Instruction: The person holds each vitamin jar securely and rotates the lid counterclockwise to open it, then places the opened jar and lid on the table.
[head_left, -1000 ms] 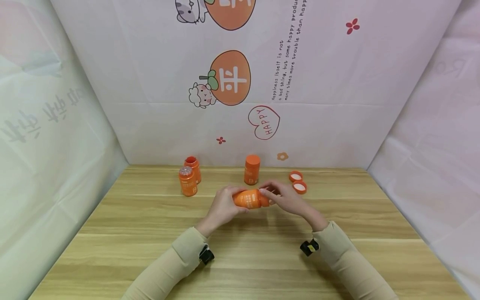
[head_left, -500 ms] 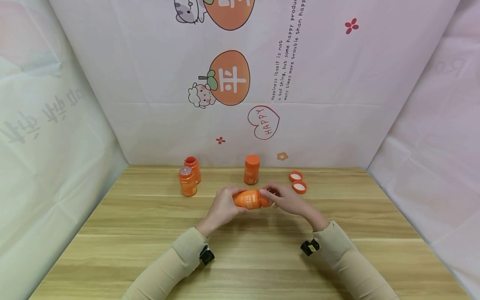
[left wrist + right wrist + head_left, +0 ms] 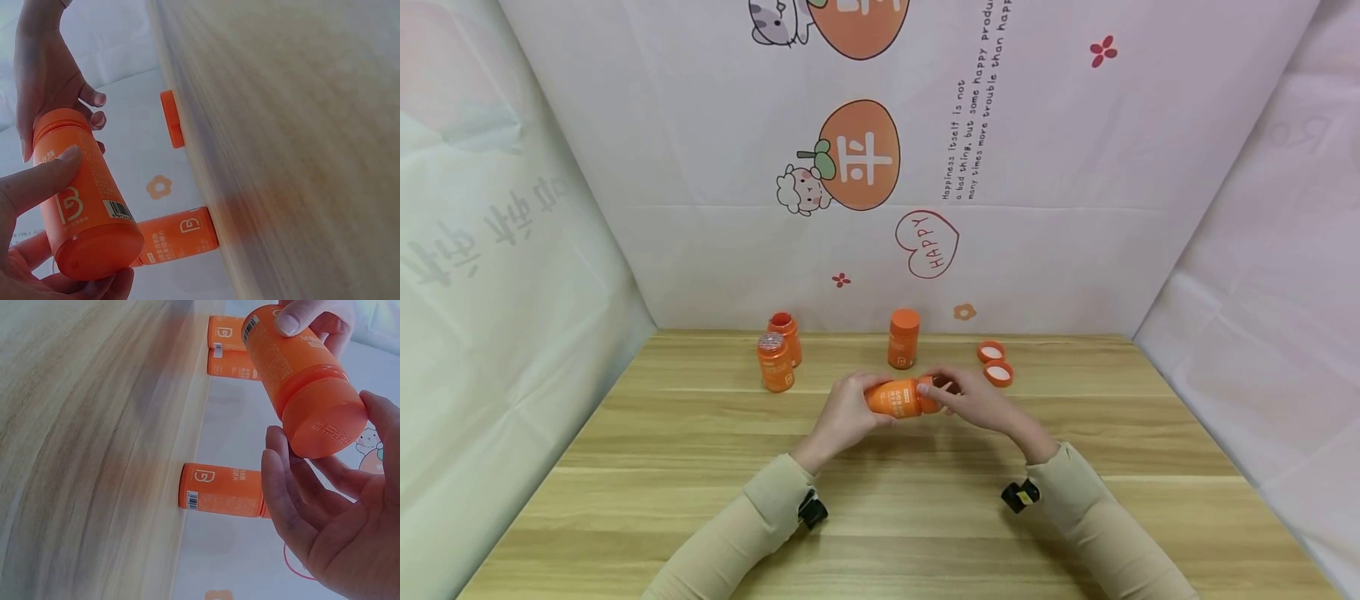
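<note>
In the head view, my left hand (image 3: 844,417) grips the body of an orange pill bottle (image 3: 893,399), held tilted on its side above the table. The thumb and fingers of my right hand (image 3: 976,402) pinch the bottle's orange screw cap (image 3: 325,419), which sits on the neck in the right wrist view. White lettering and a barcode show on the bottle in the left wrist view. Behind the hands, a capped orange bottle (image 3: 904,340) stands upright. Beyond the right hand lie two orange caps (image 3: 998,373), white inner sides up.
Two uncapped orange bottles stand at the back left. The front one (image 3: 777,367) has a silvery seal over its mouth; the rear one (image 3: 785,330) has an open mouth. A printed white backdrop (image 3: 1037,267) rises behind the wooden table (image 3: 895,517).
My right thumb and fingers have shifted slightly around the cap. The left hand and the bottle stay almost in place.
</note>
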### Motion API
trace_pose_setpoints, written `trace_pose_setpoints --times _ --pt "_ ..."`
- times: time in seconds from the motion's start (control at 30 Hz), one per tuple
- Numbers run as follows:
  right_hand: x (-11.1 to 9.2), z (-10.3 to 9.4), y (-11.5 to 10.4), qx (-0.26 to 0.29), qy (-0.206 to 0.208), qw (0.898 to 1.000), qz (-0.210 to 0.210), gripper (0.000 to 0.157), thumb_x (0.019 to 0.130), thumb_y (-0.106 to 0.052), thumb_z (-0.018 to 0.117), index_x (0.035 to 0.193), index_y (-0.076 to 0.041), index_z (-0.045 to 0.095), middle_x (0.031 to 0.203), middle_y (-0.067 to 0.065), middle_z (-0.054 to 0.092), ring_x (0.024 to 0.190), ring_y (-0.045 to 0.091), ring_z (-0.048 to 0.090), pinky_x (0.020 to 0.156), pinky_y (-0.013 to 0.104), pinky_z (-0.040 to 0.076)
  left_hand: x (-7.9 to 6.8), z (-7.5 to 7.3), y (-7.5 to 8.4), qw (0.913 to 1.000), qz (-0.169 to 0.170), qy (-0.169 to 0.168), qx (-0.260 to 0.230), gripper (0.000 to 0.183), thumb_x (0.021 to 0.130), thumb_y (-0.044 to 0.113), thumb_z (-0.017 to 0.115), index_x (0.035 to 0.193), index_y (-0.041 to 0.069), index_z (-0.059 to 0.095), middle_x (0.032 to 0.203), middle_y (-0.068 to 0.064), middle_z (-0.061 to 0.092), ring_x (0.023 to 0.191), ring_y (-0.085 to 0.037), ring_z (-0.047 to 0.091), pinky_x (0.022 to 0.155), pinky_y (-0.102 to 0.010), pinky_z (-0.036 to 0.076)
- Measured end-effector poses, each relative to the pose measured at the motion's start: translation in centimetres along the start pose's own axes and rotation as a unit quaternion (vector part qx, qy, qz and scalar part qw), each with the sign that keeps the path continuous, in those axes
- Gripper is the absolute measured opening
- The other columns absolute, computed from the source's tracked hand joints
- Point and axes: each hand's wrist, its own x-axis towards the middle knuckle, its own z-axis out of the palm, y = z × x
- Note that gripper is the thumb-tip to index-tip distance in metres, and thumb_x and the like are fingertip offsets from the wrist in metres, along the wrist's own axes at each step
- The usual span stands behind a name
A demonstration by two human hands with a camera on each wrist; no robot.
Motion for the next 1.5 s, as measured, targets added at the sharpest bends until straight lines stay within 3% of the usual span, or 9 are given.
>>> trace_pose_setpoints --times 0.23,0.57,0.93,1.33,1.5 --pt "-0.33 -0.14 -0.28 0.004 0.008 1.000 -0.008 0.038 0.092 -0.035 0.060 0.120 -0.010 0.059 0.106 0.010 0.063 0.081 0.018 0.062 0.070 0.044 0.055 0.02 0.01 0.08 1.0000 -0.002 0.000 -0.002 0.053 0.065 0.011 0.086 0.115 0.010 0.067 0.112 -0.008 0.065 0.101 -0.023 0.058 0.089 -0.043 0.047" --pt "-0.65 -0.27 -0.39 -0.026 0.027 0.999 -0.038 0.039 0.088 -0.034 0.067 0.120 -0.014 0.060 0.109 0.005 0.065 0.089 0.019 0.063 0.075 0.035 0.053 0.00 0.05 0.07 1.0000 -0.003 0.000 0.000 0.054 0.065 0.011 0.087 0.115 0.011 0.067 0.113 -0.009 0.065 0.102 -0.024 0.057 0.089 -0.044 0.047" --pt "-0.86 -0.13 -0.29 0.004 0.045 0.998 -0.044 0.046 0.081 -0.030 0.075 0.120 -0.011 0.060 0.113 0.006 0.064 0.094 0.025 0.065 0.074 0.035 0.056 0.07 0.03 0.03 1.0000 -0.006 0.003 -0.001 0.054 0.064 0.011 0.087 0.115 0.010 0.067 0.112 -0.008 0.065 0.101 -0.023 0.058 0.088 -0.043 0.048" --pt "-0.83 0.17 0.11 0.009 0.068 0.995 -0.074 0.047 0.075 -0.022 0.081 0.118 -0.016 0.062 0.116 0.002 0.064 0.102 0.025 0.063 0.081 0.039 0.055 0.06 -0.06 0.07 0.9999 -0.008 0.006 -0.004 0.054 0.063 0.011 0.088 0.113 0.012 0.068 0.111 -0.007 0.065 0.100 -0.023 0.058 0.088 -0.042 0.047" --pt "-0.82 0.38 0.04 0.023 0.073 0.994 -0.080 0.047 0.075 -0.012 0.080 0.118 -0.013 0.062 0.118 0.006 0.063 0.104 0.030 0.061 0.083 0.046 0.054 0.09 -0.12 0.03 1.0000 -0.007 0.005 -0.002 0.054 0.063 0.013 0.088 0.113 0.012 0.068 0.111 -0.007 0.065 0.100 -0.022 0.058 0.087 -0.041 0.047"
